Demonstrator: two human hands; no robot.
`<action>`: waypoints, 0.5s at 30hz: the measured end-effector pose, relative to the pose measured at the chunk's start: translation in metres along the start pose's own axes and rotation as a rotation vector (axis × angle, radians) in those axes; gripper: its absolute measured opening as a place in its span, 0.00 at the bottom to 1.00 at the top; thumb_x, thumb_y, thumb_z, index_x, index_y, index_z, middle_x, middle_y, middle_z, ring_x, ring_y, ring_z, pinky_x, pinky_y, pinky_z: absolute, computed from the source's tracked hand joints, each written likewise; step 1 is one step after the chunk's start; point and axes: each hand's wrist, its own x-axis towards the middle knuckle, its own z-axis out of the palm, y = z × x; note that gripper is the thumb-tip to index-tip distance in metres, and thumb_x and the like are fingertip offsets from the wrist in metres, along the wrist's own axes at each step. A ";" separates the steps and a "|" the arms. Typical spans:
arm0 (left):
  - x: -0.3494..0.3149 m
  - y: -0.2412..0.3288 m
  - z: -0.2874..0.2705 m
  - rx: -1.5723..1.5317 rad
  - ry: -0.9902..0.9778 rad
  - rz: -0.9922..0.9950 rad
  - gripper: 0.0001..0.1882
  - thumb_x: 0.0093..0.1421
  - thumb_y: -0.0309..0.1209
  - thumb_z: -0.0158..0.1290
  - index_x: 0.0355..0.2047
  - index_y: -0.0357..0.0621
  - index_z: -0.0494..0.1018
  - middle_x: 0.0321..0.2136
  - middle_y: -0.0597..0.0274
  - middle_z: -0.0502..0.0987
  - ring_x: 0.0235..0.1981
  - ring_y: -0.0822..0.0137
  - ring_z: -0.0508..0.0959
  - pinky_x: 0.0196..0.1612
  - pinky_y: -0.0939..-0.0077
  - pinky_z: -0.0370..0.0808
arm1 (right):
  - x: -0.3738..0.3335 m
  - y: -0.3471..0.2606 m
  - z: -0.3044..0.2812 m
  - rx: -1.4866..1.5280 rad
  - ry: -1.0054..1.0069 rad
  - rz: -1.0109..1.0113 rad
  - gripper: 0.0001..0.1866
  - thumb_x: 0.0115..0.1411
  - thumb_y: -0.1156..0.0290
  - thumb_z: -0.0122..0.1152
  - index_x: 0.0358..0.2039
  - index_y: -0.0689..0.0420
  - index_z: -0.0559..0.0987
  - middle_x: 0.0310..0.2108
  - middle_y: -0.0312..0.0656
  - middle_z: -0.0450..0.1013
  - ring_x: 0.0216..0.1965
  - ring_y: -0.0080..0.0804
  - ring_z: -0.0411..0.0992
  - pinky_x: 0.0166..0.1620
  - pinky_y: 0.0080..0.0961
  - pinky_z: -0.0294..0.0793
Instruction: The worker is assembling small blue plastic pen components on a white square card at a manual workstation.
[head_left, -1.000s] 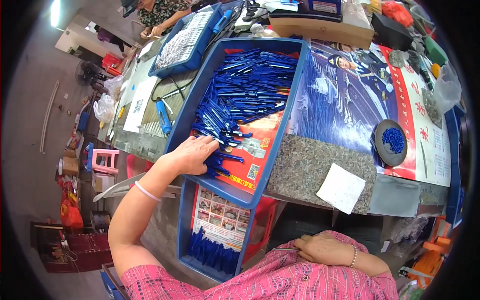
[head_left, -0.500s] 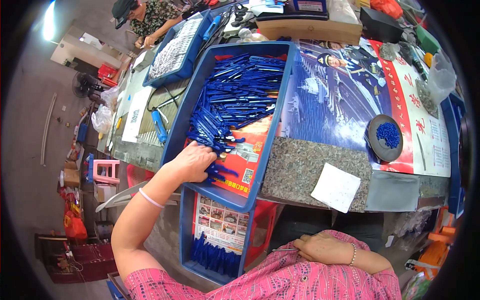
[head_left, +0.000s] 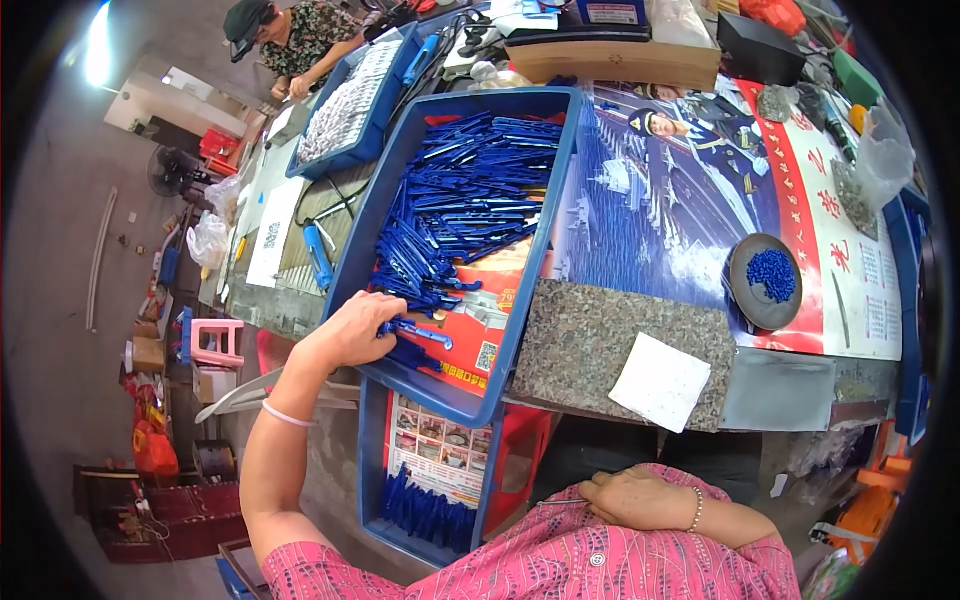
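A large blue plastic tray (head_left: 512, 350) holds a heap of slim, shiny blue pieces (head_left: 480, 170), like narrow handles. At the tray's near left side my left hand (head_left: 362, 328) is closed on one of these slim blue pieces (head_left: 428, 336), whose end sticks out to the right. More pieces lie just below and above my fingers. My right hand (head_left: 640, 498) rests at my lap against the pink patterned cloth, its fingers closed round a thin metal tool (head_left: 562, 501). Most of that tool is hidden, so its kind does not show.
Below the tray stands a smaller blue bin (head_left: 372, 480) with more blue pieces. A dark round dish (head_left: 745, 300) of small blue beads and a white paper (head_left: 660, 382) lie to the right. Beyond, a person works near a blue tray (head_left: 372, 148) of white pieces.
My left hand has drawn back slightly to the left and now has a blue piece between its fingers. My right hand stays at my lap with the thin tool.
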 end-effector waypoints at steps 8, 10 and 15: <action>0.032 0.035 -0.072 0.015 -0.021 -0.002 0.13 0.45 0.25 0.48 0.34 0.39 0.67 0.31 0.49 0.72 0.38 0.48 0.70 0.44 0.61 0.66 | -0.008 0.008 -0.001 0.025 0.020 -0.059 0.14 0.61 0.63 0.46 0.40 0.61 0.69 0.34 0.53 0.70 0.33 0.53 0.73 0.34 0.45 0.72; 0.053 0.048 -0.090 0.026 -0.024 0.039 0.13 0.45 0.25 0.48 0.34 0.39 0.67 0.31 0.49 0.72 0.38 0.48 0.70 0.44 0.61 0.66 | -0.013 0.012 -0.003 0.027 0.023 -0.038 0.14 0.61 0.62 0.46 0.40 0.60 0.69 0.34 0.53 0.70 0.33 0.53 0.73 0.35 0.46 0.72; 0.134 0.111 -0.136 0.095 -0.029 0.233 0.10 0.45 0.26 0.48 0.30 0.38 0.66 0.29 0.46 0.72 0.35 0.46 0.71 0.40 0.58 0.67 | -0.028 0.024 -0.001 0.022 0.105 -0.075 0.12 0.57 0.69 0.46 0.39 0.64 0.69 0.33 0.55 0.71 0.33 0.53 0.74 0.33 0.44 0.73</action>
